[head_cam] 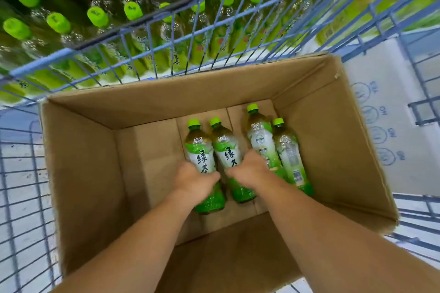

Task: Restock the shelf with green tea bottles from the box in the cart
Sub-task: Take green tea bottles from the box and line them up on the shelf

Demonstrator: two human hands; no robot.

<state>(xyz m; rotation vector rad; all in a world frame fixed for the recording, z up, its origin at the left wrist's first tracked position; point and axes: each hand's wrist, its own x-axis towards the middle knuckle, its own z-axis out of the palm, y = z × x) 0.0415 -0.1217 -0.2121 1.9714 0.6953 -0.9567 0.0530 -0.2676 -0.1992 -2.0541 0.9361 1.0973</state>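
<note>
As bottles (289, 150) lie flat in the box (95, 173), my left hand (192, 179) and right hand (250, 169) curl fingers round one each

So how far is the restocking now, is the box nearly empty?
Nearly done: the shelved bottles stand in dense rows, and the box holds only four. In hand: the left hand grips the leftmost bottle; the right hand lies over the two middle bottles, grip unclear. Left: shelve these four.
</note>
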